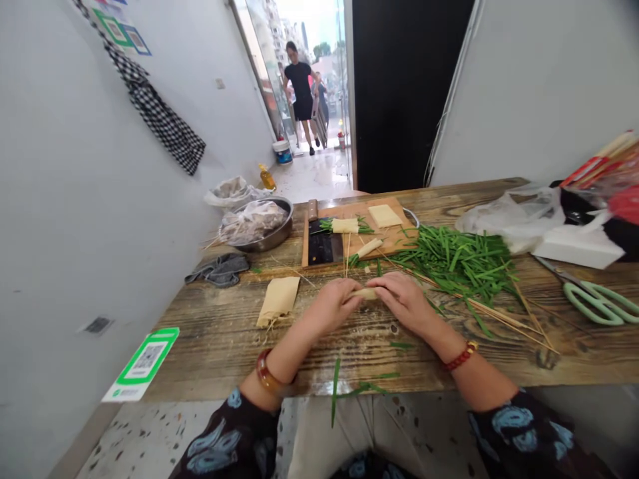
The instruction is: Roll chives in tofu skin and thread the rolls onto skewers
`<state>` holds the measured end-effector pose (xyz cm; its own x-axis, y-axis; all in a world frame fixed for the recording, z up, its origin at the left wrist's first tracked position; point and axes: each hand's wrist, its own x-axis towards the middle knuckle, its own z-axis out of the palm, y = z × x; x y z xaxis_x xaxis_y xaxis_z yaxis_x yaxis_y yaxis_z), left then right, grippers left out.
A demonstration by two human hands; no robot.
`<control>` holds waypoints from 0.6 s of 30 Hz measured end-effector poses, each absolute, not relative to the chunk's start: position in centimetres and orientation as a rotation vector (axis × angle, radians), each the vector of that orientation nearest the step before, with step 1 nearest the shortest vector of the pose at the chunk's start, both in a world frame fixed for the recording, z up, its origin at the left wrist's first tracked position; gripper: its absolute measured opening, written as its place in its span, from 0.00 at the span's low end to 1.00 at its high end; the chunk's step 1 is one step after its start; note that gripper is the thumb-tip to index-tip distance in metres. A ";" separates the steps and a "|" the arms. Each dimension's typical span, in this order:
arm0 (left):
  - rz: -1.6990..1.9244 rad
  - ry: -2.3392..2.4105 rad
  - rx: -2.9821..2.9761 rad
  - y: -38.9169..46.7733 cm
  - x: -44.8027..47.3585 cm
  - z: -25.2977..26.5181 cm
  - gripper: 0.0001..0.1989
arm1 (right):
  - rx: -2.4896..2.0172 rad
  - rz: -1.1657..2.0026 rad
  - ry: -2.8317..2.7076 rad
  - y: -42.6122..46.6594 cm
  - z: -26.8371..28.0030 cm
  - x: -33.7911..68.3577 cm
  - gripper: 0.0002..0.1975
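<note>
My left hand point(340, 299) and my right hand point(399, 296) are both closed around the ends of a pale tofu-skin roll point(368, 293), low over the wooden table. My fingers hide most of the roll. Just beyond it lies a finished-looking roll with chives point(370, 249), near thin bamboo skewers point(347, 256). More tofu-skin rolls with green ends point(345, 226) rest across a cleaver blade point(325, 247) on the cutting board point(394, 245). A stack of tofu-skin sheets point(278, 301) lies left of my left hand. Cut chives point(459, 259) are heaped beyond my right hand.
A metal bowl point(282, 233) with a plastic-wrapped lump and a grey cloth point(219, 269) sit at left. Green-handled scissors point(599, 303), plastic bags point(519, 209) and a white box point(579, 247) are at right. A person point(299, 86) carries something in the doorway.
</note>
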<state>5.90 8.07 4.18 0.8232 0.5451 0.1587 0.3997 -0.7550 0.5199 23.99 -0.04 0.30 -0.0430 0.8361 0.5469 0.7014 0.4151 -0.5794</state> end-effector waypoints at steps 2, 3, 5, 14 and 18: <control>0.417 0.715 2.461 8.6 6.4 4.7 0.05 | -1.328 0.215 -1.724 0.0 0.6 24.3 0.13; 0.420 0.716 2.433 8.8 6.6 4.8 0.05 | -1.330 0.216 -1.707 0.1 0.7 24.4 0.13; 0.427 0.700 2.377 9.1 6.9 4.8 0.06 | -1.349 0.195 -1.696 0.3 0.6 24.5 0.11; 0.504 0.639 2.246 9.3 7.0 3.0 0.09 | -1.387 0.161 -1.707 0.8 -0.4 24.2 0.09; 0.597 0.715 2.302 8.9 7.0 2.0 0.08 | -1.400 0.089 -1.710 0.6 -0.4 23.9 0.08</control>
